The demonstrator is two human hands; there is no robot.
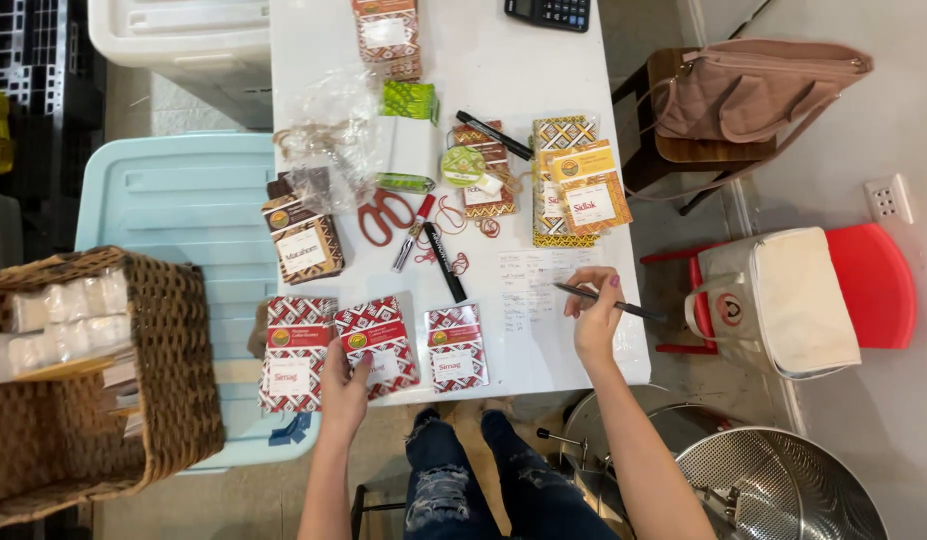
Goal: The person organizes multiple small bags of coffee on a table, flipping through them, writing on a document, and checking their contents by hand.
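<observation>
While we sit at the white table (pixel 604 150), our left hand (pixel 344 385) rests at the near edge, fingers curled onto the middle red patterned packet (pixel 379 345), pinning it flat. Its two twins lie beside it, one on the left (pixel 296 350) overhanging the table edge, one on the right (pixel 456 347). Our right hand (pixel 594 320) pinches a dark pen (pixel 609 303), its tip on the handwritten sheet (pixel 529 285).

We judge that the overhanging packet could slip off if our left arm nudges it, and that a loose drag of the pen could smear the notes.

Further out lie a black marker (pixel 446 263), red scissors (pixel 384 215), rubber bands (pixel 454 220), a brown packet (pixel 306 240) and a stack of yellow packets (pixel 574 185). Farthest sits a calculator (pixel 549 12).
</observation>
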